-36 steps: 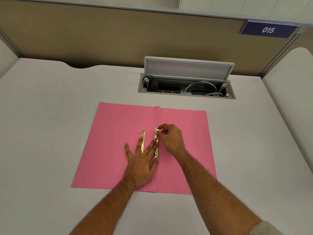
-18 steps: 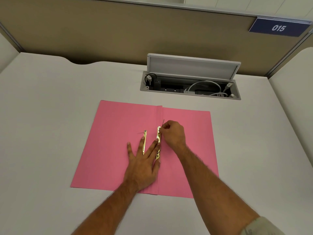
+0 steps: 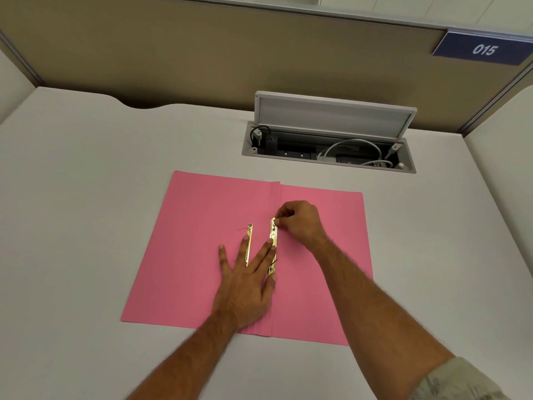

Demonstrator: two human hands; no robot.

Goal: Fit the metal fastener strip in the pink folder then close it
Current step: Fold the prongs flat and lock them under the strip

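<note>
Right hand [image 3: 300,222] now curled tighter than a second ago, fingertips [image 3: 277,221] pinching at the far end of the metal fastener strip [image 3: 272,241] beside the fold. No thin prong visible above the knuckles any more.

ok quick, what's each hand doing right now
left hand: open, flat on the pink folder
right hand: pinching the top of the metal fastener strip

Fastener strip [image 3: 272,235] perhaps partly hand-covered

Office cubicle: numbered partition [image 3: 219,53], desk cable box [image 3: 328,151].
</note>
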